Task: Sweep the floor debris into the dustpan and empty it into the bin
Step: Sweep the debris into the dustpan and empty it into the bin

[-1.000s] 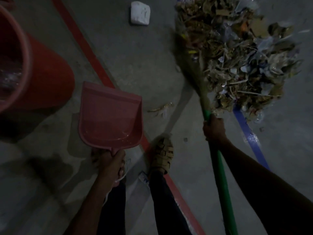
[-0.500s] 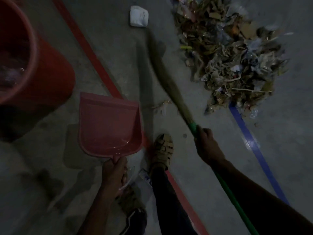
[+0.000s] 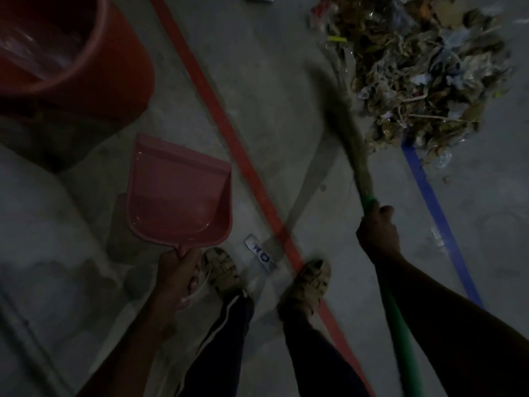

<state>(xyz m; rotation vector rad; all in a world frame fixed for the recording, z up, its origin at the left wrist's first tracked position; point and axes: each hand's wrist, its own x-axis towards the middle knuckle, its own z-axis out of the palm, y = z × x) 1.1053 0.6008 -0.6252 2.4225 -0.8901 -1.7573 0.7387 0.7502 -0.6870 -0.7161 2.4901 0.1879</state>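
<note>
- Your left hand (image 3: 179,270) grips the handle of the pink dustpan (image 3: 179,190); the pan's open mouth faces away from you and nothing lies in it.
- Your right hand (image 3: 378,233) is clenched round the green shaft of the broom (image 3: 347,130); the bristle end is blurred, at the left edge of the debris pile (image 3: 423,70).
- Pile lies upper right, over the blue floor line (image 3: 432,202), well apart from the pan.
- Red bin (image 3: 94,70) stands upper left, near the pan.
- Red floor line (image 3: 229,133) runs between pan and broom.
</note>
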